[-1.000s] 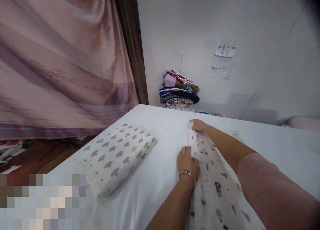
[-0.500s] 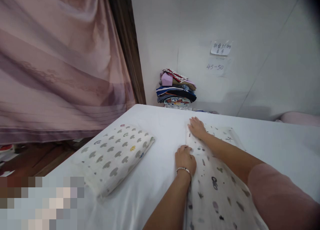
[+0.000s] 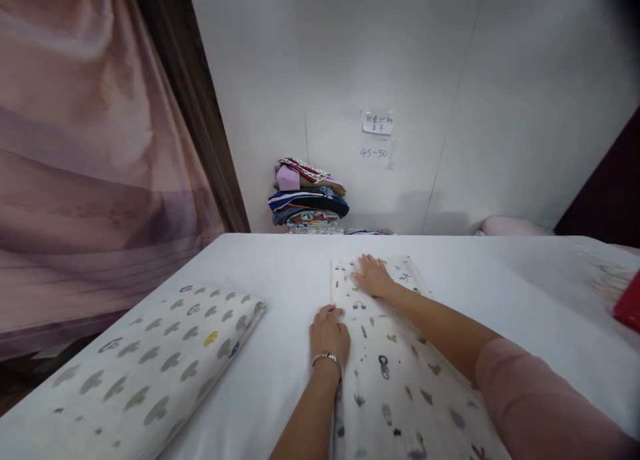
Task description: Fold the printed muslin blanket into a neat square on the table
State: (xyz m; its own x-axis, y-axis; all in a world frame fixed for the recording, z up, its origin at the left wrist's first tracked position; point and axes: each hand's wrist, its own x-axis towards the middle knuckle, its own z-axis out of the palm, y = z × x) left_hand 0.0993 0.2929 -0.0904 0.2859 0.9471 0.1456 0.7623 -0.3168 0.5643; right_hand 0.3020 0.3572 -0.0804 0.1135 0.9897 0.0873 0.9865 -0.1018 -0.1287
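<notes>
The right grip (image 3: 374,277) lies open, spread flat on the far end of the printed cloth (image 3: 400,393). The left grip (image 3: 330,335), nearer the body, rests at its left edge, whether pinching I cannot tell; the cloth's long axis runs away from the person across the white surface (image 3: 285,273).

Pale panelled wall (image 3: 425,53) with two handwritten notes (image 3: 377,123), pink curtain (image 3: 85,173) at left, broad white tabletop (image 3: 500,293)

pink curtain (image 3: 85,173) left of a cloth stack (image 3: 310,200)
</notes>
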